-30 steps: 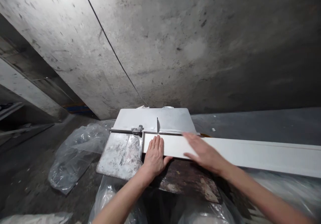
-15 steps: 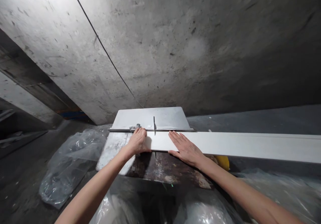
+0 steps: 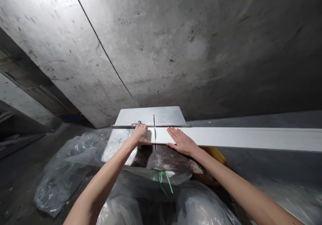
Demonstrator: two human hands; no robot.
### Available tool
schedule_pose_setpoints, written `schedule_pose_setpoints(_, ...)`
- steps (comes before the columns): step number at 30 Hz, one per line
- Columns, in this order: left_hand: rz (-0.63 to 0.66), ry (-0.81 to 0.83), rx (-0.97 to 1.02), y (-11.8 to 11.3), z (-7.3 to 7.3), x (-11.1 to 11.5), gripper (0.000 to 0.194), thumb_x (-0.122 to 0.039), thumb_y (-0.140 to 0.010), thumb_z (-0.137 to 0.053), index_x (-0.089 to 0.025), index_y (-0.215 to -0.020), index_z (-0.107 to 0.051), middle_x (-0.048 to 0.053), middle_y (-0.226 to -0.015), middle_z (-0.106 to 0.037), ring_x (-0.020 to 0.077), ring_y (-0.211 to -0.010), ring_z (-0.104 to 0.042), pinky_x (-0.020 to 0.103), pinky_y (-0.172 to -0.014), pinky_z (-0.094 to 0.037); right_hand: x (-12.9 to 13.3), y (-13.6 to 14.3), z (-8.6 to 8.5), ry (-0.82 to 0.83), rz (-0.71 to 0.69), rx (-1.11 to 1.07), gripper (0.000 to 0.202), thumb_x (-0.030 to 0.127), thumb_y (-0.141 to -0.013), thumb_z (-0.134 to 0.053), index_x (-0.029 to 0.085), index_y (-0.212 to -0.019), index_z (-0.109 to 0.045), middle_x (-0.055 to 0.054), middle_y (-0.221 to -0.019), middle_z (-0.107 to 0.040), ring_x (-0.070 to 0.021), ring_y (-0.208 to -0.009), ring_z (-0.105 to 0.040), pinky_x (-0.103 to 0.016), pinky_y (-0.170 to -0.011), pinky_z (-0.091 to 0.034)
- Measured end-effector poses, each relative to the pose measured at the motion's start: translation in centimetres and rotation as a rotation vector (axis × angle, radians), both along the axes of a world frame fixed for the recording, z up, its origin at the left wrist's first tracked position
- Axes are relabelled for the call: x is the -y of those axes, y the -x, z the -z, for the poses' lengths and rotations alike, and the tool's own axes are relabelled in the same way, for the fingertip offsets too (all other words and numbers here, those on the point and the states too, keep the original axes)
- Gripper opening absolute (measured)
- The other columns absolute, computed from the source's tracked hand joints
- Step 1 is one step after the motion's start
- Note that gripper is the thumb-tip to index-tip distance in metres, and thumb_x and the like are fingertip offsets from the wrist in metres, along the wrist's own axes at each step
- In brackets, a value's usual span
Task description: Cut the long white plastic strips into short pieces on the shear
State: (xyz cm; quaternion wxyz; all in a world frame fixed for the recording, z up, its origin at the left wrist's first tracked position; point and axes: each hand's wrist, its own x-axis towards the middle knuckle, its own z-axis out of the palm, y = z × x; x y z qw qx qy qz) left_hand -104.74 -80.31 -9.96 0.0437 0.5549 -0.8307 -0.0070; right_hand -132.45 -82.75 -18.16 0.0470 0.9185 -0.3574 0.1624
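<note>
Presently: left hand (image 3: 139,136), closed on the left end of a white board (image 3: 251,138) lying on a saw table (image 3: 167,113); blade (image 3: 154,121), crossing the board, cutting apparently in hand; right hand (image 3: 183,142), open, laid flat; next move likely needs steady pressure.

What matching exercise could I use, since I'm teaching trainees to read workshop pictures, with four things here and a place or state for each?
Things
1. White board
2. Left hand
3. Green strip
4. Right hand

Places and states
A. Fingers extended over the board, palm down
B. Hanging below the near edge of the table
C. Reaching the picture's right edge
D. Fingers curled at the board's left end

Pairs: 1-C, 2-D, 3-B, 4-A
</note>
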Motion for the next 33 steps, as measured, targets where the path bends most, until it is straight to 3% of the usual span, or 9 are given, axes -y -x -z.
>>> schedule_pose_setpoints(8, -0.032, -0.05, 0.098, 1.1, 0.0, -7.1, 0.083, -0.056, -0.045, -0.08, -0.016, -0.11, -0.048, 0.014, -0.117, -0.052, 0.0342, -0.113, -0.048, 0.045, -0.106, -0.029, -7.7, 1.6, 0.9, 0.051, -0.057, 0.065, 0.08, 0.055, -0.094, -0.042, 0.014, -0.153, -0.007, -0.014, -0.152, -0.031, -0.0267, -0.139, -0.03, -0.046, -0.112, -0.033)
schedule_pose_setpoints(11, -0.015, -0.125, 0.1, 1.0, -0.6, -9.6, 0.088, -0.055, -0.046, -0.08, -0.014, -0.116, -0.047, 0.018, -0.13, -0.047, 0.0395, -0.128, -0.037, 0.049, -0.111, -0.023, -8.7, 3.6, 0.7, 0.05, -0.078, 0.057, 0.082, 0.057, -0.093, -0.044, 0.018, -0.153, -0.006, -0.012, -0.152, -0.032, -0.0272, -0.137, -0.034, -0.048, -0.11, -0.034)
schedule_pose_setpoints(14, 0.084, -0.226, 0.057, 0.5, -0.5, -13.9, 0.093, -0.055, -0.052, -0.077, -0.012, -0.127, -0.041, 0.019, -0.133, -0.047, 0.0404, -0.139, -0.024, 0.054, -0.115, -0.013, -8.7, 5.4, 0.7, 0.08, -0.094, 0.054, 0.081, 0.057, -0.093, -0.045, 0.019, -0.153, -0.007, -0.012, -0.151, -0.034, -0.0272, -0.136, -0.037, -0.048, -0.109, -0.035)
schedule_pose_setpoints(17, 0.26, -0.308, 0.023, 0.1, 1.4, -20.0, 0.098, -0.053, -0.063, -0.072, -0.014, -0.141, -0.029, 0.016, -0.139, -0.046, 0.0357, -0.137, -0.031, 0.052, -0.119, -0.008, -8.5, 5.5, 1.0, 0.112, -0.118, 0.067, 0.08, 0.054, -0.094, -0.046, 0.018, -0.153, -0.006, -0.013, -0.15, -0.035, -0.0269, -0.136, -0.036, -0.047, -0.108, -0.037)
schedule_pose_setpoints(21, 0.4, -0.353, -0.001, 0.8, 4.6, -25.6, 0.07, -0.027, -0.094, -0.042, -0.028, -0.152, -0.004, 0.006, -0.153, -0.031, 0.023, -0.143, -0.024, 0.043, -0.121, -0.014, -8.5, 2.5, 1.4, 0.128, -0.137, 0.116, 0.078, 0.051, -0.094, -0.047, 0.014, -0.153, -0.012, -0.015, -0.149, -0.037, -0.0287, -0.137, -0.035, -0.049, -0.108, -0.037)
schedule_pose_setpoints(24, 0.401, -0.323, -0.079, 2.3, 4.7, -25.5, 0.082, -0.047, -0.094, -0.046, -0.025, -0.152, 0.007, 0.007, -0.157, -0.015, 0.0249, -0.145, -0.012, 0.042, -0.12, -0.021, -8.8, -0.5, 1.5, 0.128, -0.136, 0.128, 0.076, 0.049, -0.093, -0.051, 0.009, -0.15, -0.022, -0.018, -0.147, -0.039, -0.03, -0.136, -0.035, -0.048, -0.108, -0.038)
schedule_pose_setpoints(27, 0.301, -0.225, -0.121, 4.4, 3.5, -22.8, 0.108, -0.07, -0.08, -0.056, -0.016, -0.152, 0.004, 0.015, -0.157, -0.009, 0.032, -0.145, -0.008, 0.047, -0.117, -0.025, -9.1, -2.6, 1.4, 0.129, -0.144, 0.132, 0.072, 0.046, -0.092, -0.053, 0.006, -0.147, -0.03, -0.019, -0.147, -0.039, -0.0306, -0.136, -0.035, -0.048, -0.109, -0.038)
schedule_pose_setpoints(30, 0.162, -0.107, -0.113, 6.2, 3.3, -19.3, 0.104, -0.068, -0.083, -0.054, -0.008, -0.152, -0.004, 0.022, -0.156, -0.008, 0.0353, -0.144, -0.003, 0.052, -0.116, -0.025, -9.4, -3.2, 0.9, 0.111, -0.14, 0.135, 0.067, 0.04, -0.094, -0.051, 0.005, -0.146, -0.031, -0.02, -0.147, -0.037, -0.0302, -0.138, -0.033, -0.048, -0.11, -0.036)
schedule_pose_setpoints(33, 0.044, -0.046, -0.112, 6.8, 4.6, -16.8, 0.096, -0.071, -0.087, -0.044, -0.005, -0.15, -0.013, 0.023, -0.155, -0.01, 0.0347, -0.145, -0.003, 0.053, -0.116, -0.023, -9.5, -2.7, 0.5, 0.053, -0.148, 0.117, 0.064, 0.038, -0.096, -0.045, 0.006, -0.148, -0.028, -0.019, -0.15, -0.033, -0.0281, -0.141, -0.027, -0.048, -0.113, -0.033)
